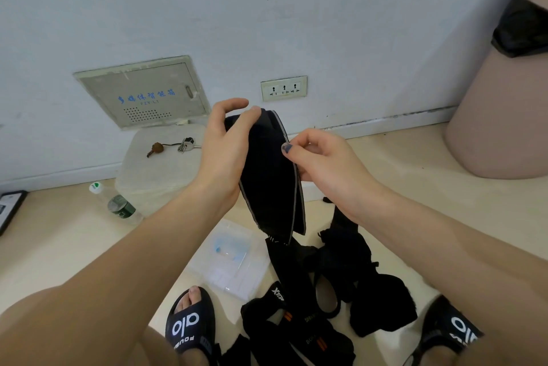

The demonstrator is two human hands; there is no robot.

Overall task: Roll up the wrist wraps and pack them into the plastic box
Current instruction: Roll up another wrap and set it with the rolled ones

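Observation:
I hold a black wrist wrap [271, 175] with grey edges up in front of me, its tail hanging toward the floor. My left hand [225, 149] grips its upper left side, thumb over the top. My right hand [323, 158] pinches the right grey edge between thumb and fingers. Under the wrap, a clear plastic box [229, 259] lies on the floor with something blue inside. A heap of more black wraps [326, 291] lies to the right of the box, between my feet.
A white stool [160, 167] with keys [185, 144] stands by the wall, a water bottle [115, 202] lying beside it. A pink bin [498, 104] with a black liner stands at the right. My sandalled feet [189, 324] flank the heap.

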